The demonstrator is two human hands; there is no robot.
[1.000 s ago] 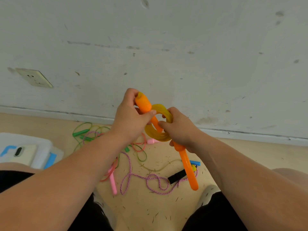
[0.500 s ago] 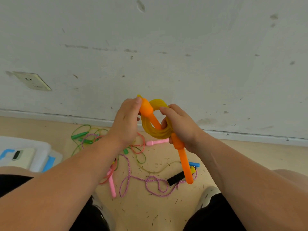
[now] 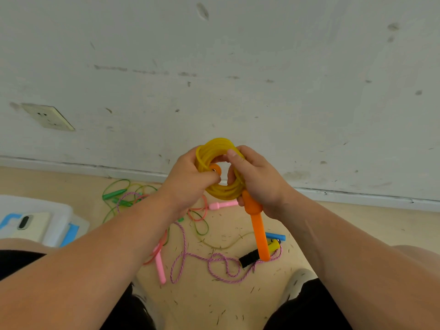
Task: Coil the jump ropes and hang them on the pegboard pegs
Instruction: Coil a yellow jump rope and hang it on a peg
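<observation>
1. Yellow and round, the rope coil [image 3: 214,146] was held up in the air in front of the wall [image 3: 262,67], between the two hands.
2. The left hand [image 3: 188,184] gripped the left side of the coil. Its fingers [image 3: 209,179] were curled tight round the rope and round the first orange handle [image 3: 215,168], whose end peeked out inside the ring.
3. The right hand [image 3: 259,182] held the right side. Its fingers were clamped on the rope too, with the thumb lying over the top of the ring.
4. The second orange handle [image 3: 260,234] stuck out under the right hand and hung down over the floor [image 3: 202,301], a little tilted.
5. More ropes lay in a messy heap on the floor. The green rope [image 3: 114,194] was near the wall on the left. The pink rope [image 3: 223,205] was under the hands. The purple rope [image 3: 223,265] made loops closer to the person's legs.
6. A black handle [image 3: 248,258], a blue handle [image 3: 275,236] and a yellow handle [image 3: 273,245] lay close together by the tip of the hanging orange handle.
7. A white box [image 3: 59,210] sat on the floor at the left, with a phone [image 3: 26,225] on top. A socket [image 3: 47,116] was on the wall above it.
</observation>
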